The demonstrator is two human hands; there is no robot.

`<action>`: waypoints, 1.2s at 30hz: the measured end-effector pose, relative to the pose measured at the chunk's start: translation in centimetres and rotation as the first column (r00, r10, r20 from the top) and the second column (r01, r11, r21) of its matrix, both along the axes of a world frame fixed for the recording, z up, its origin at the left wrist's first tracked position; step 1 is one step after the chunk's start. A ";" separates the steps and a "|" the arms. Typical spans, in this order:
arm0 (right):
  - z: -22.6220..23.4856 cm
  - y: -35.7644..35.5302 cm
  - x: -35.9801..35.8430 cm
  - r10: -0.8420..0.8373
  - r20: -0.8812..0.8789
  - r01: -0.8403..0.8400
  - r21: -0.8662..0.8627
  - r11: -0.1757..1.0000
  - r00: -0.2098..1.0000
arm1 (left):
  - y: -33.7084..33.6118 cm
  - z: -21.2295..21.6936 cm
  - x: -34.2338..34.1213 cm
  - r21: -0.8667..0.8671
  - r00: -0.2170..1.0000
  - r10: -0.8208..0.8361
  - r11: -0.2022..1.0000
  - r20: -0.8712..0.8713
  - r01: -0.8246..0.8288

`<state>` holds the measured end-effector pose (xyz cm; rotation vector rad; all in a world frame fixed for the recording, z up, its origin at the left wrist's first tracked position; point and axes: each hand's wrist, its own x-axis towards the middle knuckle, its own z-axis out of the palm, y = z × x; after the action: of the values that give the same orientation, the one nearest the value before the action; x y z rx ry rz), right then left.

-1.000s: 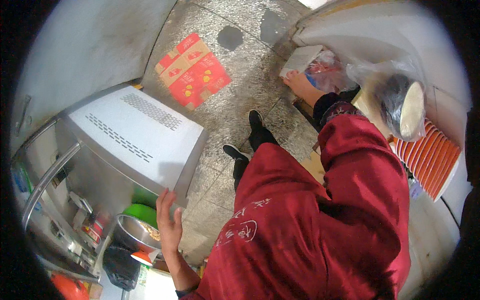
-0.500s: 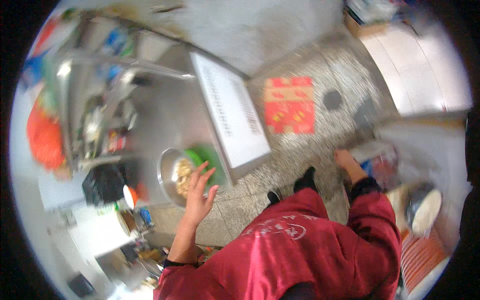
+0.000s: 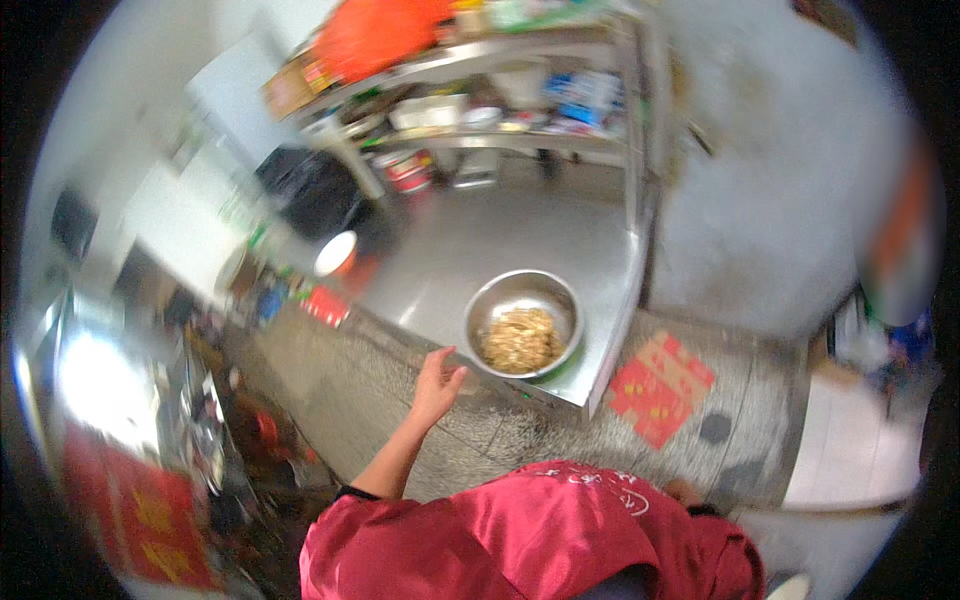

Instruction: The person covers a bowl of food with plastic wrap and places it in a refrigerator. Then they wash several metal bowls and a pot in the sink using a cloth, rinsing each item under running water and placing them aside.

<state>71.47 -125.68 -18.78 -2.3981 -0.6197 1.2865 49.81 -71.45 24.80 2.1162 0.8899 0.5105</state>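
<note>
A round stainless steel bowl (image 3: pixel 515 289) stands near the front corner of a steel worktable (image 3: pixel 430 255). Light brown, chopped-looking food (image 3: pixel 521 340) lies heaped in it; its kind is unclear. Something green (image 3: pixel 568 366) shows beneath the bowl's edge. Just left of the bowl, my left hand (image 3: pixel 438 388) is raised at the table's front edge, thumb apart from the fingers and nothing in it. Low beside my red garment is my right hand (image 3: pixel 685 493), mostly covered and blurred, so its fingers cannot be made out.
A steel shelf (image 3: pixel 480 140) with packets and containers rises behind the worktable. A white-and-orange bowl (image 3: pixel 337 254) and a black plastic bag (image 3: pixel 310 190) are at its left. Flattened red cardboard (image 3: pixel 661 390) lies on the floor right of the table.
My view has swung left, so the worktable and bowl now appear nearer the middle. My left hand is now left of the bowl rather than over its near rim. My right hand has become mostly hidden.
</note>
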 end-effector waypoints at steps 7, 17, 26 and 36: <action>4.2 7.5 2.8 -0.290 -0.259 0.382 0.456 0.804 0.921 | -0.8 -10.7 -10.3 -0.741 0.963 0.270 0.651 0.025 -0.163; 19.1 27.9 3.2 -0.319 -0.511 0.598 0.608 0.522 0.798 | -1.4 -14.7 -23.2 -0.758 0.881 0.473 0.574 -0.002 -0.309; 23.0 36.1 -0.5 -0.480 -0.686 0.835 0.407 0.371 0.547 | -1.2 -17.9 -33.9 -0.789 0.820 0.566 0.465 -0.082 -0.401; 25.4 37.4 -0.2 -0.487 -0.686 0.834 0.365 0.413 0.541 | -0.1 -18.9 -37.4 -0.807 0.753 0.635 0.347 -0.173 -0.478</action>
<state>71.22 -88.25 6.59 -1.3396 0.1226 0.9529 12.41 -71.53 5.92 0.8269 1.4210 0.4663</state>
